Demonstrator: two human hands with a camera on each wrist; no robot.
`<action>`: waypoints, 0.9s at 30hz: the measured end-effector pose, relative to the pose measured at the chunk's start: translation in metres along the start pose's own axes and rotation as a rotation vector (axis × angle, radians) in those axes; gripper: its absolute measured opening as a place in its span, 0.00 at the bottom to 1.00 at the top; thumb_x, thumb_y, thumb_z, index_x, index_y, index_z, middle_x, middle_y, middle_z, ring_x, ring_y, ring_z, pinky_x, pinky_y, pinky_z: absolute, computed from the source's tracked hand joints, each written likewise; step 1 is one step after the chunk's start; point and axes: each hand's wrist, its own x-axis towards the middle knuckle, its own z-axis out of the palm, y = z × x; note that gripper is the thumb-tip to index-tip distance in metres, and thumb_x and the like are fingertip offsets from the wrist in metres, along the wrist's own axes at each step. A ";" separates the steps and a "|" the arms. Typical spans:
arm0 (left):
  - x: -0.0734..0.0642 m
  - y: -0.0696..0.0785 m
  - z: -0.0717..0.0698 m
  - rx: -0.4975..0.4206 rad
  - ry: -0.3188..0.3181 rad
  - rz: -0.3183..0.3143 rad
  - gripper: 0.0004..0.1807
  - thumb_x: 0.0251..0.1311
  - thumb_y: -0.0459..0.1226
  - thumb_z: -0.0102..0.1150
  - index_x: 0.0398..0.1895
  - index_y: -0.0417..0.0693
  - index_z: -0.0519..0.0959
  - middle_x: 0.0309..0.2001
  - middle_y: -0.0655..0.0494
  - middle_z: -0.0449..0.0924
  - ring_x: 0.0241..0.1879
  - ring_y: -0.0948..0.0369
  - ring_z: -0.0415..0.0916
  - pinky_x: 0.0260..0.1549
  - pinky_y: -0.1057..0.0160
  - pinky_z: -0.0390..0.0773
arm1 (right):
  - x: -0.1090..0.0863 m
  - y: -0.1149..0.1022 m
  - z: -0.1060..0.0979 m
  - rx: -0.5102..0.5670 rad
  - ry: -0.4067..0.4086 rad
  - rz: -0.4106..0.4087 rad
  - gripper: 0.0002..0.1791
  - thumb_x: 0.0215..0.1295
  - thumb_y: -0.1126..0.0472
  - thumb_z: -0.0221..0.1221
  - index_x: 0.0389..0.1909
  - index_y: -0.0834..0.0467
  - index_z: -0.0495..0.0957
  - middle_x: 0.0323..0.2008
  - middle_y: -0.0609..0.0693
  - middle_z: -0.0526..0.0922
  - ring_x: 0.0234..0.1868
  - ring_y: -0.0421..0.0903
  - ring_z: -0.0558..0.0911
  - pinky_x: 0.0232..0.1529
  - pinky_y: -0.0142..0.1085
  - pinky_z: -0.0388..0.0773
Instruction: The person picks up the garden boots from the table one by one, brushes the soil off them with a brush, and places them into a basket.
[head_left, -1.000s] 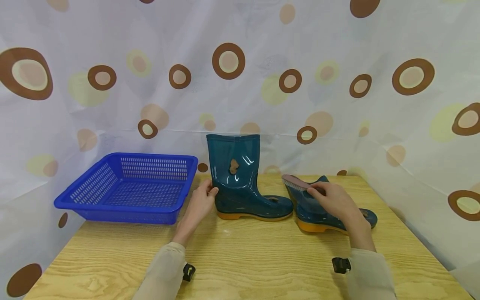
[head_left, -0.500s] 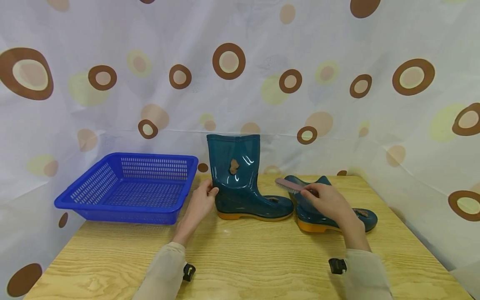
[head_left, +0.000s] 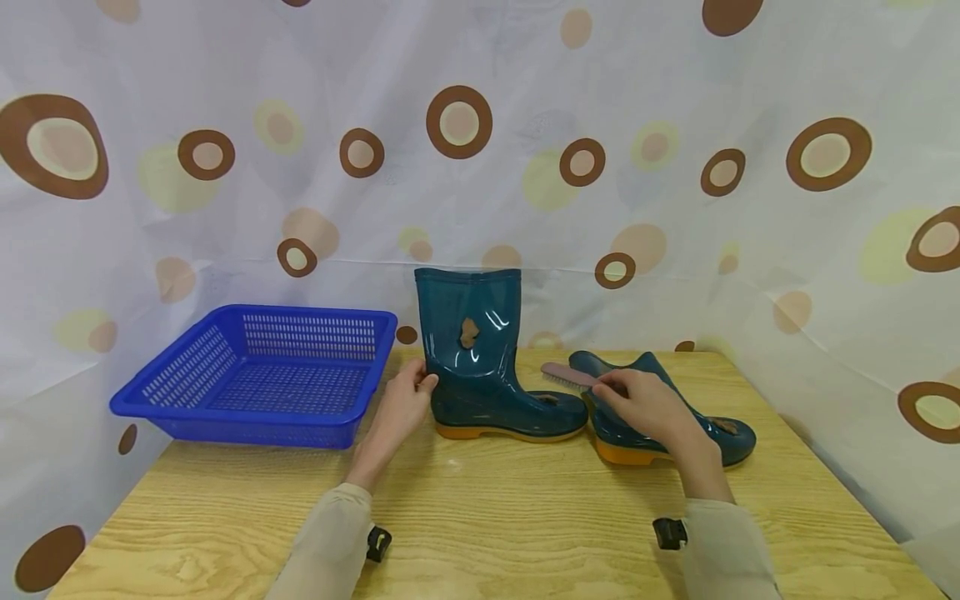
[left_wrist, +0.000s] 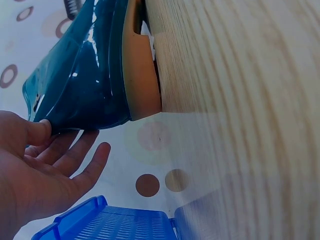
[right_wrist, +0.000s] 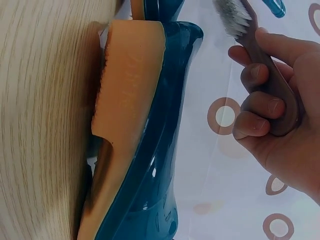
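Observation:
A glossy dark-teal rubber boot (head_left: pixel 471 367) with an orange sole stands upright mid-table, toe to the right. Brown mud-like patches (head_left: pixel 468 333) mark its shaft and toe. My left hand (head_left: pixel 403 402) holds it at the back of the ankle; in the left wrist view the thumb lies on the near side and fingers reach behind. My right hand (head_left: pixel 647 404) grips a scrub brush (right_wrist: pixel 265 70) by its mauve handle, white bristles downward. The brush head is just above the standing boot's toe, apart from the shaft. Below my right hand lies the second boot (head_left: pixel 738 440), partly hidden, with a brown patch on its toe.
A blue perforated plastic basket (head_left: pixel 255 432) sits at the left of the wooden table (head_left: pixel 480 517), its rim close to my left forearm. Behind everything hangs a white sheet (head_left: pixel 480 208) with brown and yellow circles.
My right hand has moved left and slightly down with the brush, from over the second boot toward the standing one. The left hand and both boots have stayed put.

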 end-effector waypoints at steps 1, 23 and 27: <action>0.000 0.000 0.000 0.001 0.000 0.001 0.07 0.75 0.39 0.47 0.45 0.46 0.72 0.34 0.50 0.72 0.31 0.56 0.69 0.28 0.62 0.68 | 0.000 -0.001 0.000 0.000 -0.001 0.002 0.19 0.75 0.52 0.53 0.53 0.61 0.81 0.43 0.54 0.85 0.34 0.42 0.77 0.40 0.43 0.76; 0.001 0.000 0.000 0.006 0.007 0.019 0.07 0.75 0.40 0.47 0.42 0.46 0.71 0.29 0.52 0.68 0.26 0.57 0.66 0.25 0.63 0.65 | 0.002 -0.007 0.005 -0.030 -0.016 -0.024 0.17 0.74 0.52 0.54 0.50 0.60 0.82 0.42 0.52 0.86 0.40 0.46 0.83 0.47 0.49 0.80; 0.000 0.000 0.000 0.005 0.002 0.012 0.07 0.75 0.39 0.47 0.43 0.46 0.71 0.31 0.51 0.70 0.27 0.57 0.67 0.26 0.63 0.66 | 0.003 -0.008 0.006 -0.029 -0.027 -0.026 0.17 0.74 0.53 0.54 0.50 0.60 0.82 0.41 0.52 0.86 0.40 0.46 0.83 0.47 0.49 0.80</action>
